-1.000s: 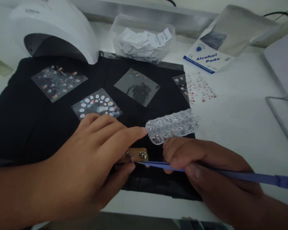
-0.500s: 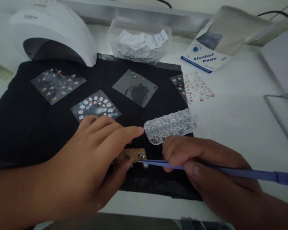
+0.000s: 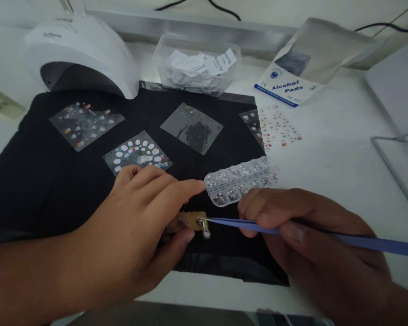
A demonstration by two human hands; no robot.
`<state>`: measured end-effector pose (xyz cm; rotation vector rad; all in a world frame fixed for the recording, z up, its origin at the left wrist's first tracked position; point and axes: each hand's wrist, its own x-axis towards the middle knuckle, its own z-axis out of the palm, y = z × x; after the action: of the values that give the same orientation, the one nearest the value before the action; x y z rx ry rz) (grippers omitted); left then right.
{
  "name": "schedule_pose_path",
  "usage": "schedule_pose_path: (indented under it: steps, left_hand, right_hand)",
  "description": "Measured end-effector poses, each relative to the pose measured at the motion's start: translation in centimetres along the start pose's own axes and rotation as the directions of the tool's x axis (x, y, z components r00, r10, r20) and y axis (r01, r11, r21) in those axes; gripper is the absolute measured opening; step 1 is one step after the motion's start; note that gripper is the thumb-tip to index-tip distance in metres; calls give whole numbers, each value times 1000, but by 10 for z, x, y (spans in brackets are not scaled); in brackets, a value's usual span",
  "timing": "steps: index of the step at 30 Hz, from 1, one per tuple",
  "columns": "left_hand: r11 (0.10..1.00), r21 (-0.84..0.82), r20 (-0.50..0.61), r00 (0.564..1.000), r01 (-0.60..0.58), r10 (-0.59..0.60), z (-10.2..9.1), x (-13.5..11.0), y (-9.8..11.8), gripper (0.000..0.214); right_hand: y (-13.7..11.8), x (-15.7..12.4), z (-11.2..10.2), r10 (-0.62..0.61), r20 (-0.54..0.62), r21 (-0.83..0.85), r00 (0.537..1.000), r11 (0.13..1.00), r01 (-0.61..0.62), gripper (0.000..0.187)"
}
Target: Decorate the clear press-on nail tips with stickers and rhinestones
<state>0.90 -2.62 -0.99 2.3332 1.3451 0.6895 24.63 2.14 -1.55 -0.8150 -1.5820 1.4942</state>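
Note:
My left hand (image 3: 144,213) is closed on a small yellowish-brown holder (image 3: 191,221), thumb below it and part of it hidden under the fingers. At the holder's right end sits a shiny nail tip (image 3: 206,231). My right hand (image 3: 292,226) pinches a pair of purple tweezers (image 3: 238,222), whose fine points touch the holder's right end. Whether the points grip anything is too small to tell. Just beyond both hands lies a clear rhinestone case (image 3: 240,179) with several compartments of small stones; my left index fingertip is at its left edge.
Clear sticker sheets (image 3: 192,129) lie on the black cloth (image 3: 61,194). A white nail lamp (image 3: 78,50) stands at the back left. Behind the cloth are a plastic tub (image 3: 197,83) of sachets and an alcohol pads box (image 3: 289,86). A metal stand (image 3: 394,172) is at the right.
My right hand has moved slightly right and the tweezer points have risen from the holder's lower edge onto its right end. My left hand keeps its hold. The view has shifted slightly.

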Motion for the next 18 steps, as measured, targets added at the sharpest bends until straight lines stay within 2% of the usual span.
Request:
schedule_pose_path:
  steps: [5, 9, 14, 18]
  left_hand:
    - [998, 55, -12, 999, 42, -42, 1, 2, 1, 39]
    - [997, 65, -18, 999, 50, -49, 1, 2, 1, 37]
    - [997, 56, -4, 999, 52, -51, 1, 3, 0, 38]
    - [997, 39, -26, 998, 61, -60, -4, 1, -2, 40]
  right_hand:
    - [-6, 1, 1, 25, -85, 12, 996, 1000, -24, 20]
    - [-7, 4, 1, 31, -106, 22, 994, 999, -29, 16]
    - [-4, 3, -2, -28, -54, -2, 998, 1000, 28, 15]
    - [1, 1, -3, -88, 90, -36, 992, 995, 92, 20]
